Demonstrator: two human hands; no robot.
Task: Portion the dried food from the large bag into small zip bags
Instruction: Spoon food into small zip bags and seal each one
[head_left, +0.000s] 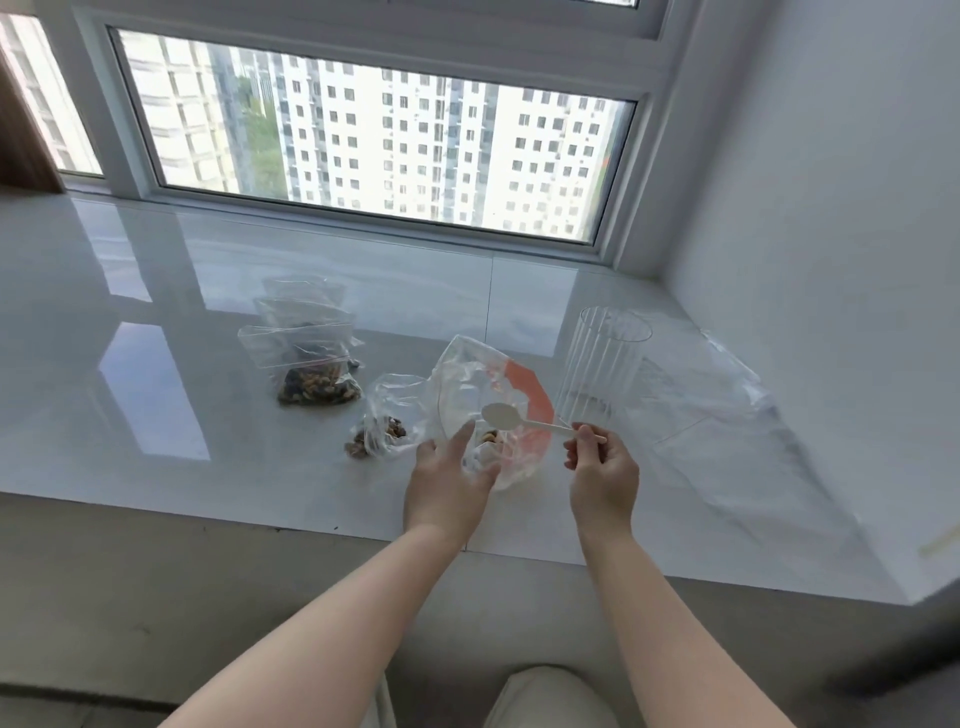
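Now gripping the large clear plastic bag with the orange strip (498, 410) with the left hand (449, 480) — right hand (602, 467) pinching a white plastic spoon (506, 417) over its mouth; small clear zip bags (306, 353) left of it on the glossy white counter (156, 364).

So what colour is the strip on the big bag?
Orange-red, along the top of the large bag, seen in the head view.

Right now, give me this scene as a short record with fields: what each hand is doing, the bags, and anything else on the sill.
left hand: holds the large bag open at its mouth
right hand: pinches the white spoon by its handle, bowl over the bag's mouth
large bag: clear with an orange strip, little food left inside
filled zip bags: a stack, far left
small bag: beside the large bag, some food inside
clear ribbed glass: upright, right of the large bag
surface: glossy white sill
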